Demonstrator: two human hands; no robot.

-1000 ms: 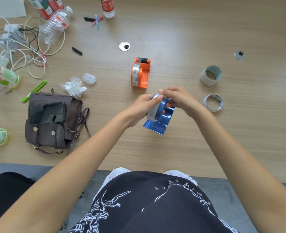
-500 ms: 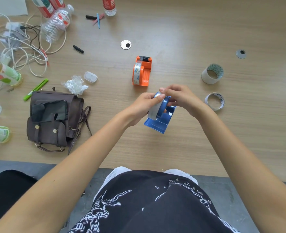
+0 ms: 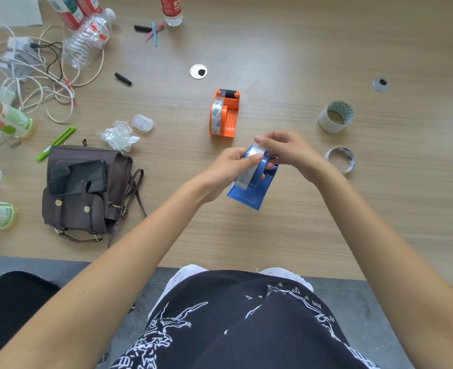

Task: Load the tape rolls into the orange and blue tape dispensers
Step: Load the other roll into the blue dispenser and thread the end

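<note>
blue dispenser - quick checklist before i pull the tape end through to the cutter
1. Blue dispenser held steady by left hand: ok.
2. Tape roll seated in the dispenser: ok, as far as it shows.
3. Right hand pinching the loose tape end: cannot tell, fingers cover it.
4. Cutter end clear: cannot tell, hidden by the hands.
5. Orange dispenser already loaded, standing apart: ok.
6. Spare rolls out of the way: ok.

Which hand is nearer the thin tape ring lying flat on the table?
Right. The right hand is just left of the thin tape ring; the left hand lies farther left, beyond the blue dispenser.
</note>
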